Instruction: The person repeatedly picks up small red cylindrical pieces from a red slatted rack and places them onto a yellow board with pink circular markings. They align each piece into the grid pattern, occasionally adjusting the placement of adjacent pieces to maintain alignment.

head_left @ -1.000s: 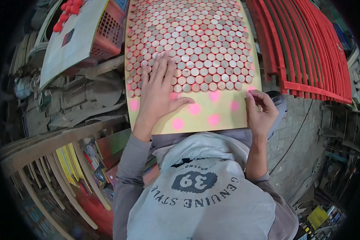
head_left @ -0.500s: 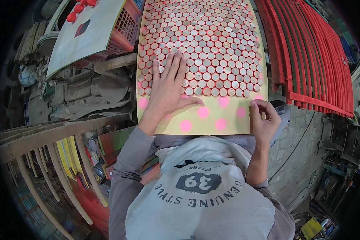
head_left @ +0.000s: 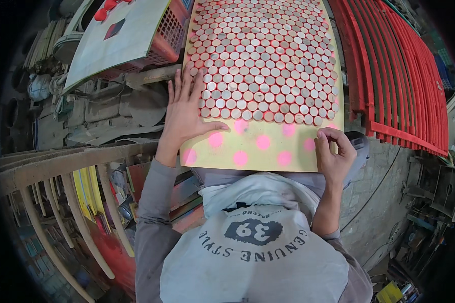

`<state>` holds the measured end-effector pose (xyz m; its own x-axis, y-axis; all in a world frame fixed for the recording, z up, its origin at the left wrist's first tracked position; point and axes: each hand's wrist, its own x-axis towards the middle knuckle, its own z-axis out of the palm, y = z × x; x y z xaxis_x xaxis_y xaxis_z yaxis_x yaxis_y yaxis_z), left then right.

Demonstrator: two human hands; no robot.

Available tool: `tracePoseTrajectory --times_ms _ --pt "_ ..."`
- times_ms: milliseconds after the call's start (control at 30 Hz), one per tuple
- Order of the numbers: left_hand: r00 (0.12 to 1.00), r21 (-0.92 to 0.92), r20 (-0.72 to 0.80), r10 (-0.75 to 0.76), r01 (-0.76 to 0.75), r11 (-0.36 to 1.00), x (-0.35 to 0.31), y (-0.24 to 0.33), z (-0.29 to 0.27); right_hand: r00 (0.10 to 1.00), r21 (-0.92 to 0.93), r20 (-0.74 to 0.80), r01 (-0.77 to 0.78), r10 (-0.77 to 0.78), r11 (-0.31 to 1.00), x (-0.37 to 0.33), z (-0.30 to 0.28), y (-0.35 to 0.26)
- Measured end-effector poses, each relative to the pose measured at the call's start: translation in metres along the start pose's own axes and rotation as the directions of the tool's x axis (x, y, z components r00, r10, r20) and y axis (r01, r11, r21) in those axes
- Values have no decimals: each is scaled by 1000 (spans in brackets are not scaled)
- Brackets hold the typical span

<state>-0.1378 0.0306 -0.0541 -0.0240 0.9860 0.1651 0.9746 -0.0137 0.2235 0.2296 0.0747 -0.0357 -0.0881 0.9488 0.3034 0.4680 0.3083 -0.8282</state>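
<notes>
Discs at two o'clock from spread left hand
Right hand pinched, contents unclear; dark-lettered shirt, six o'clock.

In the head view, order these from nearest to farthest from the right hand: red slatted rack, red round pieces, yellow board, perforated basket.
From the right hand:
1. Yellow board: its right edge is at the hand.
2. Red slatted rack: upper right.
3. Perforated basket: upper left.
4. Red round pieces: top left, past the basket.
</notes>
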Motion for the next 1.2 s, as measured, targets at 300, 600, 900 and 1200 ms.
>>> tracePoseTrajectory --times_ms 300,600,900,1200 --pt "998 -38 -57 -16 14 999 4 3 7 999 -1 11 -32 32 999 5 4 -6" --pt "997 -69 -82 -8 2 998 5 4 10 998 4 28 -60 60 998 1 9 -10" --pt "998 -58 -60 -28 24 998 4 4 8 998 20 7 -55 55 998 2 4 -7" --pt "988 -258 -148 -33 -7 966 3 -3 5 994 19 -30 -100 101 995 -3 -5 0"
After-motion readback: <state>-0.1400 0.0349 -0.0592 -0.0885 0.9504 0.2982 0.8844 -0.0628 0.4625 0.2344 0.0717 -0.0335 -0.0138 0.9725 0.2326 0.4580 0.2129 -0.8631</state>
